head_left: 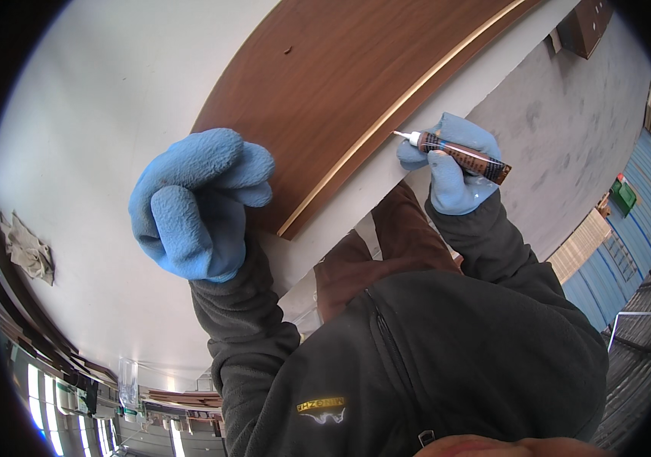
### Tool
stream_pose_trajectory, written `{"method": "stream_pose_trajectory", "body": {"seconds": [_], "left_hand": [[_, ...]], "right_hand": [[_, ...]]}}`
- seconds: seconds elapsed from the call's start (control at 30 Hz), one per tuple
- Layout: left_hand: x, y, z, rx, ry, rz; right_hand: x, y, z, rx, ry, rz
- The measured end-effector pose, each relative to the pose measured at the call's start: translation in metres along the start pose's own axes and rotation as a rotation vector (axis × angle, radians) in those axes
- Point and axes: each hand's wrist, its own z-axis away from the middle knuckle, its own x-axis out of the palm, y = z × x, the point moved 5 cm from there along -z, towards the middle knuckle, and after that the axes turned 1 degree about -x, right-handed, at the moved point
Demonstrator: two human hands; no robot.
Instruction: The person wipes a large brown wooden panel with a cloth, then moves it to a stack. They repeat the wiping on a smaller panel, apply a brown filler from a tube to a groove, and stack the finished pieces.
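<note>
A brown wood-grain board (pixel 325 99) with a curved far edge lies on a white table. A pale strip (pixel 409 93) runs along it, just inside its straight near edge. My right hand (pixel 459 186), in a blue glove, grips a brown tube (pixel 466 158) with a white nozzle. The nozzle's tip is at the board's near edge; whether it touches cannot be told. My left hand (pixel 196 206), gloved in blue too, is at the board's left end with its fingers loosely curled and a gap by the thumb. Nothing shows in it. A small dark fleck (pixel 288 50) lies on the board.
The white table (pixel 89 175) spreads out left of the board, with a crumpled grey cloth (pixel 28 247) at its far left. A clear bottle (pixel 128 385) appears at lower left. To the right are a grey floor (pixel 569 145), a brown box-like piece (pixel 586 29) and a green container (pixel 623 196).
</note>
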Motion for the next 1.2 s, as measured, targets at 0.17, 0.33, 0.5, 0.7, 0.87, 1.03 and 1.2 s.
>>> {"method": "stream_pose_trajectory", "body": {"seconds": [0.17,0.33,0.5,0.7,0.87,1.03,1.2], "left_hand": [[-0.002,-0.002,0.0,-0.008,-0.015,0.03],[-0.002,-0.002,-0.001,0.0,-0.028,0.035],[-0.002,-0.002,-0.001,-0.006,-0.028,0.044],[-0.002,-0.002,-0.001,-0.007,-0.02,0.032],[-0.003,-0.003,0.0,-0.008,-0.009,0.017],[0.0,0.0,-0.001,-0.015,0.0,0.007],[0.016,0.005,-0.008,-0.031,0.075,-0.011]], "right_hand": [[-0.002,0.001,-0.001,-0.041,-0.041,0.024],[-0.002,0.005,0.003,-0.043,-0.036,-0.058],[-0.004,0.009,0.004,-0.034,-0.027,-0.084],[-0.004,0.004,-0.001,-0.121,-0.111,-0.043],[-0.002,0.003,0.001,-0.032,-0.08,0.081],[-0.005,0.002,0.004,-0.084,-0.075,0.058],[-0.003,-0.015,0.012,-0.037,-0.001,-0.288]]}}
